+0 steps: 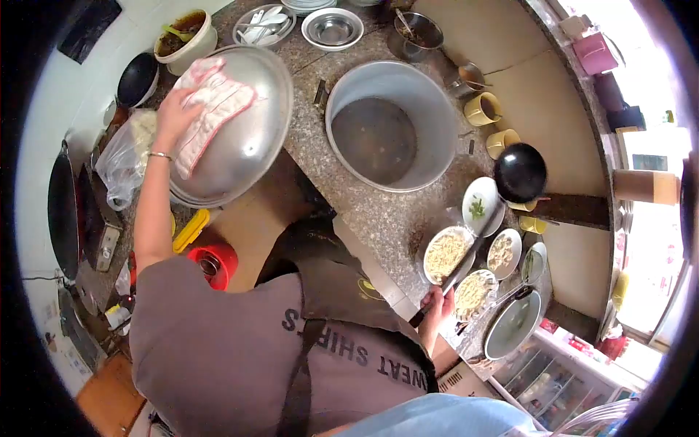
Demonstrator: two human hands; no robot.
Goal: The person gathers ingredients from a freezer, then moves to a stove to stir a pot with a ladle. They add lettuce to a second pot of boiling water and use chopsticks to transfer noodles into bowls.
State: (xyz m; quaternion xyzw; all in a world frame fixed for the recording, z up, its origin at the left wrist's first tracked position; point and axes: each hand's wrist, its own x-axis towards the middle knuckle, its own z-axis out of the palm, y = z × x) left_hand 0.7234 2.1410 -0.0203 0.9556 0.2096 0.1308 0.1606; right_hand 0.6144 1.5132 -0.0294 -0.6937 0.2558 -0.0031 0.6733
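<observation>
At the upper left, my left hand (177,116) is closed on a white and pink cloth (211,120), which lies over a large round metal lid (251,146). My right hand (437,304), lower right of centre, grips the long handle of a black ladle (520,172), whose round bowl is up by the yellow cups (482,109). Between the two hands stands a big, wide metal pot (393,127) with its top uncovered. Under and beside the ladle handle are bowls of noodles (445,255) and a white bowl with chopped greens (480,206).
Along the back are a tub of dark sauce (186,36), a basin of white spoons (263,26), a metal bowl (333,30) and a small pot (415,36). A red bucket (218,266) sits low left. A large pan (513,325) is at the right.
</observation>
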